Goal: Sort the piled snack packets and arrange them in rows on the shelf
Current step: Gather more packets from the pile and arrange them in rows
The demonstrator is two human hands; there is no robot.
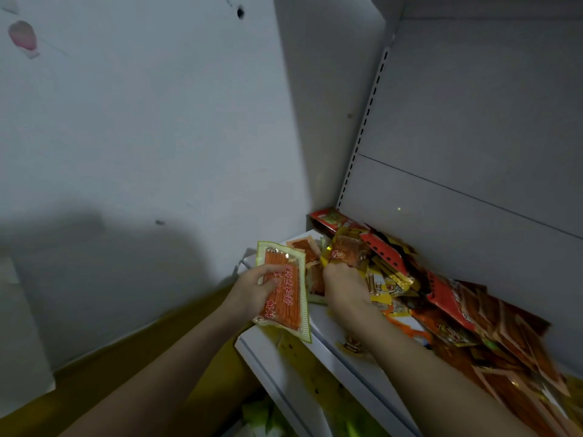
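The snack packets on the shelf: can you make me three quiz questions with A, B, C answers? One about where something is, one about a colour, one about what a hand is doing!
1. Where does the pile of snack packets lie?
A. against the shelf's back panel
B. on the floor
C. in a basket

2. What colour is the border of the packet in the left hand?
A. blue
B. light green
C. black

3. What is the right hand doing?
A. hanging idle
B. pointing at the wall
C. reaching into the pile, fingers on a packet

Answers: 1 A, the heap leans along the grey back panel. 2 B, a pale green edge frames the orange middle. 3 C, its fingers are among the packets.
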